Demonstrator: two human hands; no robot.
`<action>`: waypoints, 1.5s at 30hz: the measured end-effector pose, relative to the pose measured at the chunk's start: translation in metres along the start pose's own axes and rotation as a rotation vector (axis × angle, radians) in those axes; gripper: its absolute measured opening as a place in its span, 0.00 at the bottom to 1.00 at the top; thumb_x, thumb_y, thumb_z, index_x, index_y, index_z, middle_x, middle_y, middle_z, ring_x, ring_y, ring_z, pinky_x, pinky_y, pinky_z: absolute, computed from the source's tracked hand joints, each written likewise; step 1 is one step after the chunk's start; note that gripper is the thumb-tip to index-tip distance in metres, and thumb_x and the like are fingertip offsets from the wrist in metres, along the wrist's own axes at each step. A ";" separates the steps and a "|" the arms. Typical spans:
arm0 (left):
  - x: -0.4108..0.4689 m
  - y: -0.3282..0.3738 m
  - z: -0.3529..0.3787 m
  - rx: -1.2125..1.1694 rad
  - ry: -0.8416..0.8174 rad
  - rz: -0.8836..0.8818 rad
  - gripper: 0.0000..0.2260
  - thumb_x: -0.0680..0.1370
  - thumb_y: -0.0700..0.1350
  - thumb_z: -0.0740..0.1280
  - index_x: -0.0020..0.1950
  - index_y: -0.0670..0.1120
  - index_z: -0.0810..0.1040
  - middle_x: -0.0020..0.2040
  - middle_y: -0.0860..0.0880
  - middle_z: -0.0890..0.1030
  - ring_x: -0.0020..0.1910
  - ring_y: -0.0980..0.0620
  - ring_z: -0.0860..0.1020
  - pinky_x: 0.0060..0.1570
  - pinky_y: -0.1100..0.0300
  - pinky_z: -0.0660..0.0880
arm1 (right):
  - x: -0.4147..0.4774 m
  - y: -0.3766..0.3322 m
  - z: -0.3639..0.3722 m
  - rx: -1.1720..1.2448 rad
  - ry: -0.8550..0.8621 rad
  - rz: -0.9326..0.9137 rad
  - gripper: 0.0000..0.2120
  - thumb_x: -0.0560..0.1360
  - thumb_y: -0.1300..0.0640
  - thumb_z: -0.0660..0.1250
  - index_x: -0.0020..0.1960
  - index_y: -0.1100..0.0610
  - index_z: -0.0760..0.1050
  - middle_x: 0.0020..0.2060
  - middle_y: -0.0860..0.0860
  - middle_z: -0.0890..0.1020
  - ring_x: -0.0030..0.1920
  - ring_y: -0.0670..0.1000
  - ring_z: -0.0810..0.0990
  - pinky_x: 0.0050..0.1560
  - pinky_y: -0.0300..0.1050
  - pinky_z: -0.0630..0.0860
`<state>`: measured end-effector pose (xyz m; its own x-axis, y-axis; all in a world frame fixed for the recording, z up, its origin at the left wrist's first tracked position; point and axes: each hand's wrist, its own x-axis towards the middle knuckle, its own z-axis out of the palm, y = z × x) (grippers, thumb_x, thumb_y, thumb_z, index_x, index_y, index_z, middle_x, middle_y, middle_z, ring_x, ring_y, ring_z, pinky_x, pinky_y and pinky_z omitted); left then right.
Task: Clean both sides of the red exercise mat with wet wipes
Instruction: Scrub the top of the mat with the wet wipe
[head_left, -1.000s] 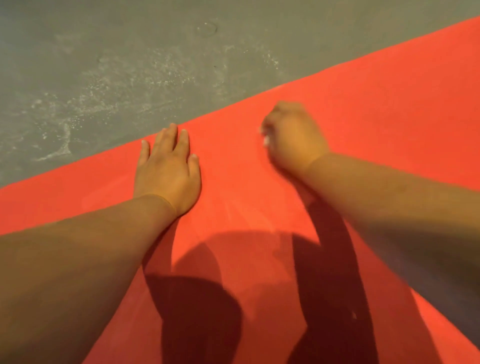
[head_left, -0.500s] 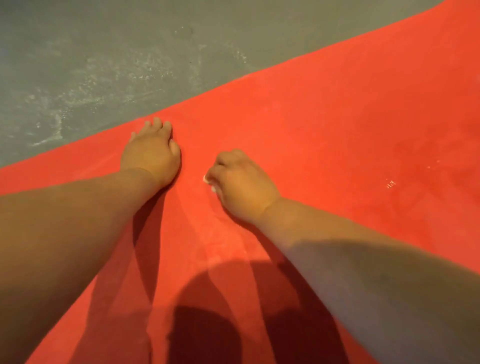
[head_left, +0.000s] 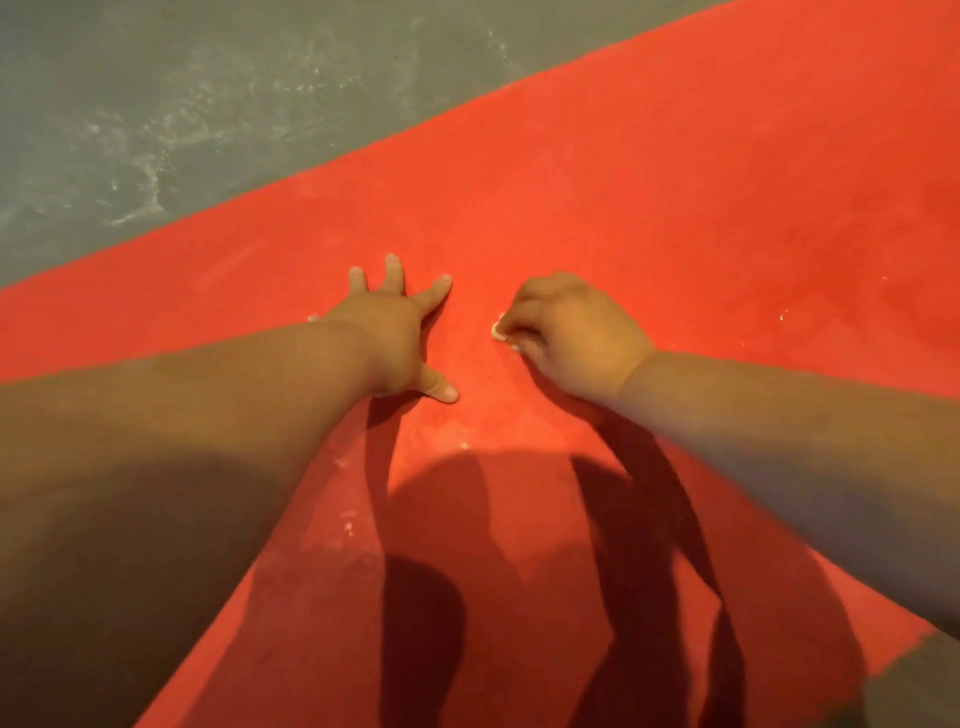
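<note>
Head view: the red exercise mat (head_left: 675, 182) lies flat on the grey floor (head_left: 156, 104), left grip (head_left: 387, 332) splayed wide open, palm down toward the mat's far edge, likely pinning it, while the right grip (head_left: 571, 332) curls tight around a scrunched wet wipe (head_left: 498, 328) pressed just beside.

A grey concrete floor (head_left: 156, 104), streaked with whitish dusty smears (head_left: 140, 192), fills the upper left.
</note>
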<state>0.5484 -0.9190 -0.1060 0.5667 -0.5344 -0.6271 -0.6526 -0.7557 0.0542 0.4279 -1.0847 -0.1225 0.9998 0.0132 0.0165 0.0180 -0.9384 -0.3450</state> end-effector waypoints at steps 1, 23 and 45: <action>0.001 -0.001 0.000 -0.014 -0.003 -0.004 0.57 0.59 0.68 0.74 0.76 0.64 0.38 0.78 0.45 0.37 0.75 0.31 0.42 0.67 0.32 0.60 | 0.007 0.021 -0.008 -0.025 0.060 0.127 0.10 0.72 0.60 0.65 0.50 0.57 0.83 0.46 0.56 0.81 0.51 0.60 0.78 0.52 0.50 0.72; -0.067 0.041 0.045 -0.073 -0.020 0.016 0.49 0.71 0.63 0.70 0.79 0.46 0.44 0.79 0.44 0.39 0.77 0.36 0.43 0.71 0.39 0.59 | -0.055 -0.021 0.003 0.028 -0.070 -0.033 0.12 0.72 0.62 0.61 0.51 0.58 0.80 0.45 0.56 0.79 0.48 0.60 0.78 0.49 0.50 0.76; -0.055 0.077 0.019 0.251 -0.176 -0.079 0.58 0.67 0.62 0.75 0.77 0.48 0.34 0.76 0.31 0.44 0.73 0.29 0.57 0.67 0.40 0.65 | -0.091 0.078 -0.033 -0.137 0.129 0.362 0.09 0.74 0.62 0.62 0.48 0.60 0.82 0.45 0.60 0.77 0.49 0.64 0.76 0.48 0.51 0.75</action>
<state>0.4578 -0.9403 -0.0823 0.5389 -0.3875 -0.7480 -0.7262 -0.6637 -0.1793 0.3385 -1.1709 -0.1202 0.9313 -0.3622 0.0377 -0.3456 -0.9118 -0.2220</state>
